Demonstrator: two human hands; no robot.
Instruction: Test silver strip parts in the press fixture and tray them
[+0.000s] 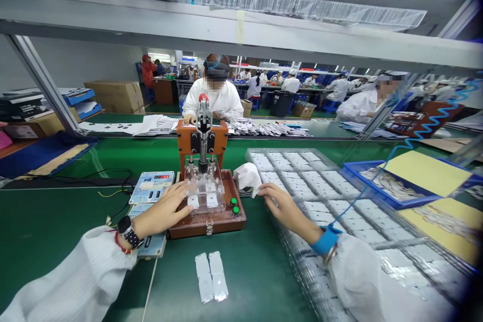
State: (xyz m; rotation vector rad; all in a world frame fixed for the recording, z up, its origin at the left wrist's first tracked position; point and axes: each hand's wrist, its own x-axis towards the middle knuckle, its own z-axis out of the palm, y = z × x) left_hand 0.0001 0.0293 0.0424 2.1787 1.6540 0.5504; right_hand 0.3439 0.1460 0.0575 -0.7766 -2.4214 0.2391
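1. Head view, nearest: two pale strip parts (211,276) lie side by side on the green bench (56,231), untouched, just in front of the fixture.
2. The left hand (166,211), fingers spread and flat, rests on the fixture's left edge, fingertips touching the clear plate (204,196); it pinches nothing.
3. The right hand (281,206) hovers loosely spread over the near corner of the clear compartment tray (339,201), beside a white cloth (247,176); whether it holds a part I cannot tell.
4. The press fixture (206,181) carries two pieces under its plate, so loading looks done and pressing seems left.
5. Beyond, a blue tray (392,181) holds more parts; a person (215,95) sits opposite.
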